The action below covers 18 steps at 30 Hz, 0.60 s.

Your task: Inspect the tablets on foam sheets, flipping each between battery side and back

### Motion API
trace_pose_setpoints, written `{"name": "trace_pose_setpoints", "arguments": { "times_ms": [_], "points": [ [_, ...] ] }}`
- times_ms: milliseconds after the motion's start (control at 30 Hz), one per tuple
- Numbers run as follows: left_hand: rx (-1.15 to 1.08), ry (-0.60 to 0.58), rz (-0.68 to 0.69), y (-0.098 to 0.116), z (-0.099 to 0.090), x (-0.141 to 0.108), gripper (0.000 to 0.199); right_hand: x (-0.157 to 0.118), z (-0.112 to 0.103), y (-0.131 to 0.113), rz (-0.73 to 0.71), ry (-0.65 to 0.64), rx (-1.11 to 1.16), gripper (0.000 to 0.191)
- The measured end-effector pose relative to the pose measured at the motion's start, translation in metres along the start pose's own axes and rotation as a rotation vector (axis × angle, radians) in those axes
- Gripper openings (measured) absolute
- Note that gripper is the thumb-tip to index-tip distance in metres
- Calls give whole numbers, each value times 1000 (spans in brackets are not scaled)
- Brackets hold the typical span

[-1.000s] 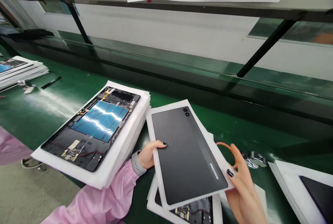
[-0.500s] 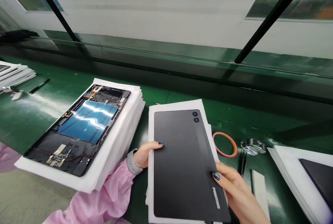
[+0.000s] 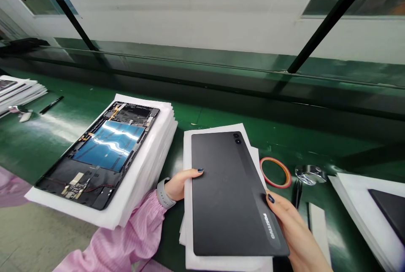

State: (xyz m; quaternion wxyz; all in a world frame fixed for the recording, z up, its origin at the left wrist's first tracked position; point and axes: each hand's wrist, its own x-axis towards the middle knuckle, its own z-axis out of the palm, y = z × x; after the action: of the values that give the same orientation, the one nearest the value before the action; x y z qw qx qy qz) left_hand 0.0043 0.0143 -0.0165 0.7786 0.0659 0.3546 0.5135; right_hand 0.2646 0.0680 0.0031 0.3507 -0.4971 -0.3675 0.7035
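- Dark grey, the tablet [image 3: 234, 196] lies back up on a white sheet [image 3: 187, 221] in front of the person; clock directions below are taken from its middle.
- On its back, two camera lenses [image 3: 236, 138] sit near twelve, and pale "POSITIVO" lettering [image 3: 268, 225] runs near four.
- The left hand [image 3: 177, 184], at nine, grips the edge of tablet and sheet, thumb on top, fingers hidden; a grey watch strap [image 3: 166, 195] circles the wrist below a pink sleeve [image 3: 136, 238].
- The right hand [image 3: 291, 221], at four, holds the tablet's edge with its thumb on top; the fingers are hidden, so I cannot tell whether it grips the sheet too.
- Between nine and ten, an uncovered device [image 3: 98, 158] with a shiny blue panel rests on a thick white stack [image 3: 145, 162].
- Farther off towards ten, a black pen [image 3: 51, 105] lies on the green bench [image 3: 72, 90].
- Between two and three are a red-orange tape ring [image 3: 287, 176] and, just beyond it, a silver roll [image 3: 311, 175].
- Towards three, another white stack [image 3: 351, 204] bears a dark panel [image 3: 392, 208], cut off by the view's edge.
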Motion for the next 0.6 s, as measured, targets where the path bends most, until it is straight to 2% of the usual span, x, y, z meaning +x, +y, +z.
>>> {"name": "trace_pose_setpoints", "arguments": {
  "times_ms": [67, 167, 233, 300, 400, 600],
  "points": [
    [-12, 14, -23, 2, 1, 0, 17, -3, 3, -2, 45, -85, 20, 33],
    [-84, 3, -119, 7, 2, 0, 23, -7, 3, -4, 61, -304, 99, 46],
    [-161, -12, -183, 10, 1, 0, 30, -9, -1, -5, 22, -433, 170, 49],
    [-216, -24, -196, 12, 0, 1, 34, -9, -5, -5, -50, -489, 219, 45],
    [-260, -36, -160, 13, -3, 2, 35, -9, -8, -7, -115, -469, 218, 41],
    [-286, -44, -157, 14, -5, 4, 39, -17, 1, -13, -83, -273, 279, 43]
  ]
}}
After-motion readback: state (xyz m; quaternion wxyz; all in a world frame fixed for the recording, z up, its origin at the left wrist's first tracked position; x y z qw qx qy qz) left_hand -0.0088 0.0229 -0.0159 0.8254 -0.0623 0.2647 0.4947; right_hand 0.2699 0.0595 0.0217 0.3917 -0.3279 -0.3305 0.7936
